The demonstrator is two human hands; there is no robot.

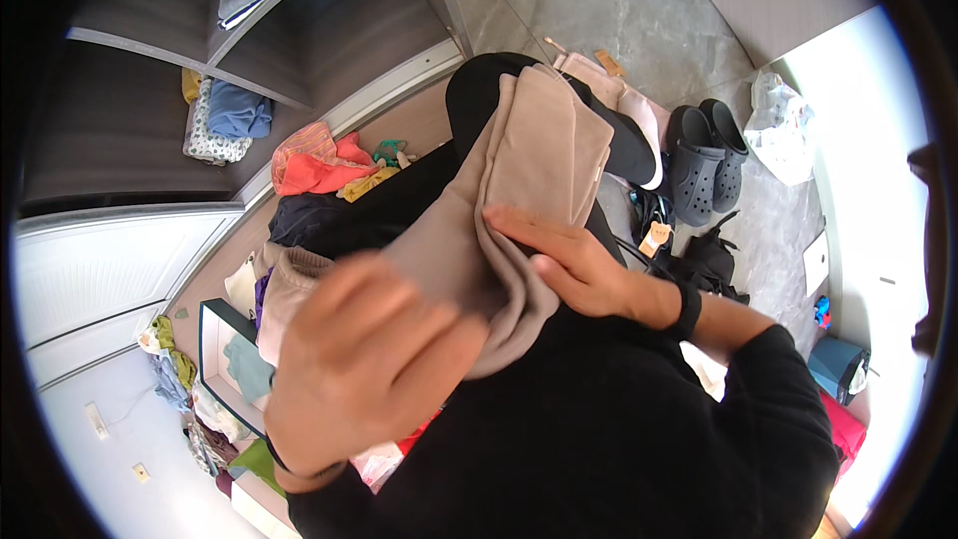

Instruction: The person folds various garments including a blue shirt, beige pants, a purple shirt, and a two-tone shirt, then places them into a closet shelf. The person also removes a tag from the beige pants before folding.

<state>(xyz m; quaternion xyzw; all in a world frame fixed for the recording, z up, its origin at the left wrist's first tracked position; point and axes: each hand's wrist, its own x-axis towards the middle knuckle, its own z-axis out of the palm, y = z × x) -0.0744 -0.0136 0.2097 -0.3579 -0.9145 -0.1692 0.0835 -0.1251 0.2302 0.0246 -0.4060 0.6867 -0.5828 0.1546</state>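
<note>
A beige fabric garment (550,138), partly folded into layers, lies across my lap over black trousers. My right hand (587,269) holds it at the folded edge, index finger and thumb against the cloth. Blurred and close to the camera, my left hand (378,359) curls in front of the garment's lower left part. It hides the cloth behind it, so its grip there cannot be made out. Beside that hand is a pale pink garment with a ribbed band (299,273).
A dark open cabinet (127,112) holding folded clothes stands at upper left. Coral cloth (322,165) lies at its base. Grey clogs (696,161), a plastic bag (780,127) and black items (703,258) sit on the right floor. An open box (217,359) is at left.
</note>
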